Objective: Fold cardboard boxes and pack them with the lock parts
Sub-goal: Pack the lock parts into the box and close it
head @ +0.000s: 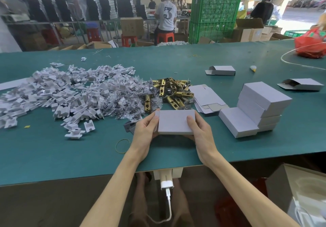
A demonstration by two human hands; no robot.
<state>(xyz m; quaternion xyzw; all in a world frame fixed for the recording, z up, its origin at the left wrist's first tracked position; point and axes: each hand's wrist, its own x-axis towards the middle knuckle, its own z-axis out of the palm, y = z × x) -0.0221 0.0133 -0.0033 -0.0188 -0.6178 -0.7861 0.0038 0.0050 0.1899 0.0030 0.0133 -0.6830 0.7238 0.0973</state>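
A small grey cardboard box (173,121) is held just above the green table (70,152), in front of me. My left hand (145,131) grips its left end, thumb on top. My right hand (199,129) grips its right end, thumb on the top face. Behind the box lies a heap of brass lock latches (169,92). To their right is a stack of flat unfolded box blanks (206,98). Closed grey boxes (261,103) are stacked at the right. A dark metal part (128,127) lies beside my left hand.
A big pile of white plastic inserts (58,92) and clear bags of small parts (127,96) covers the left half. Two open-ended boxes (221,70) (303,84), a yellow rubber band (121,145) and a red bag (312,45) also lie on the table. People work at benches behind.
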